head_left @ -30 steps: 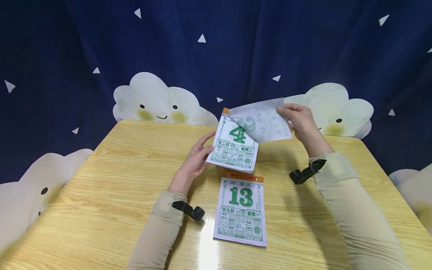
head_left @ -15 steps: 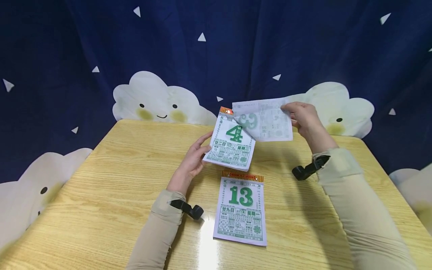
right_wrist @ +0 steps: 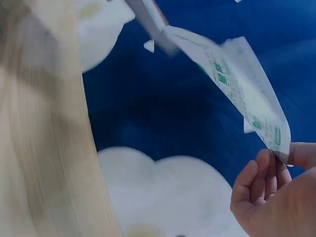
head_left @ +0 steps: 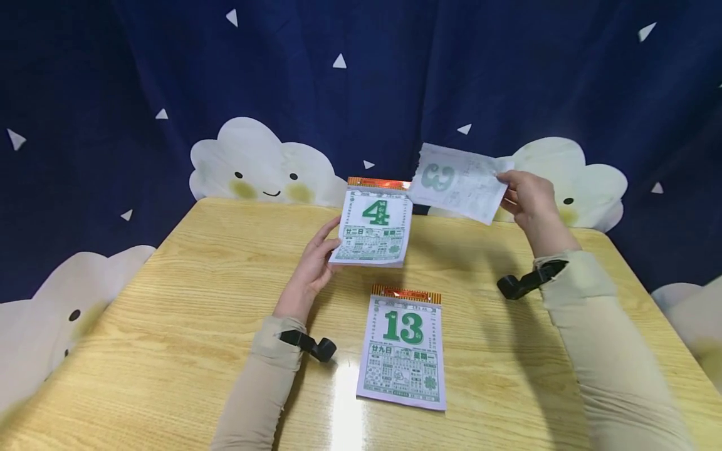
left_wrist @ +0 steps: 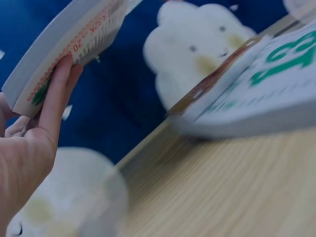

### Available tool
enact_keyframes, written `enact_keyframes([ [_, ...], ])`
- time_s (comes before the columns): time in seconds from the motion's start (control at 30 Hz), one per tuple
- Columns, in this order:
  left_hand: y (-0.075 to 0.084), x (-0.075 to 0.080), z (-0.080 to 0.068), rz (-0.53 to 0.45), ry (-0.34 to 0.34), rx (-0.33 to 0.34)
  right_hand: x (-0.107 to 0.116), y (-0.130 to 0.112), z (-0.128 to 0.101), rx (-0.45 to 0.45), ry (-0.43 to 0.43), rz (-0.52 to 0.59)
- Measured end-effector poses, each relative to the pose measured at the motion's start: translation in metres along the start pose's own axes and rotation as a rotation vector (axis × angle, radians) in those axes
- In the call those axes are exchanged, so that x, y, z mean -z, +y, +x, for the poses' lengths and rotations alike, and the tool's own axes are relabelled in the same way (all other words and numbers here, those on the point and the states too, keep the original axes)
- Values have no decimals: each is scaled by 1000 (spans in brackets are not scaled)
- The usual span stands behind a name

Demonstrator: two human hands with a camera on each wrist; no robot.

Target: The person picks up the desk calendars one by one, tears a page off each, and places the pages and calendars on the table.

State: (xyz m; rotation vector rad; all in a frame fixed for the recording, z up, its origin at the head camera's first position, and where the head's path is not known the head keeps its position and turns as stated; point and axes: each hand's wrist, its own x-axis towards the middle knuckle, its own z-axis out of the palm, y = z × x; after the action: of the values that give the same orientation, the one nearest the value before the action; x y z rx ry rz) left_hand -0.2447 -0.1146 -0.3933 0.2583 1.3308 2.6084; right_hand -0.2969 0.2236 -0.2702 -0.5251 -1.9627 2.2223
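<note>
My left hand grips a thick tear-off calendar by its lower left side, thumb on the front and fingers behind. A green 4 shows on its top page, under a red and gold header strip. In the left wrist view the fingers spread over the printed back of this calendar. My right hand pinches a thin calendar page by its right edge. Its left edge is ragged, close beside the calendar's upper right corner, and a mirrored 3 shows through. The right wrist view shows this page curving from thumb and fingers.
A second tear-off calendar, with a green 13 on top, lies flat on the wooden table below the held one. Behind the table hangs a dark blue curtain with white clouds and triangles.
The page has come off along its top edge and moved right with my right hand. My left hand has shifted the calendar slightly left and turned it more upright. The 13 calendar stays put.
</note>
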Motion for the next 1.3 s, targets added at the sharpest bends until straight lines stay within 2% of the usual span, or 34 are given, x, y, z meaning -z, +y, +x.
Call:
enact_keyframes([
  [0.1,5,11,-1,-49,34,-14,12,0,3,-10,33,43],
  [0.17,5,14,0,-52,29,-15,18,0,4,-5,30,17],
  [0.57,0,14,2,-3,66,1,30,10,3,50,37,-12],
  [0.93,-9,12,8,91,105,44,32,28,8,134,95,-237],
  [1.3,-17,11,13,165,143,61,30,37,9,290,254,-470],
])
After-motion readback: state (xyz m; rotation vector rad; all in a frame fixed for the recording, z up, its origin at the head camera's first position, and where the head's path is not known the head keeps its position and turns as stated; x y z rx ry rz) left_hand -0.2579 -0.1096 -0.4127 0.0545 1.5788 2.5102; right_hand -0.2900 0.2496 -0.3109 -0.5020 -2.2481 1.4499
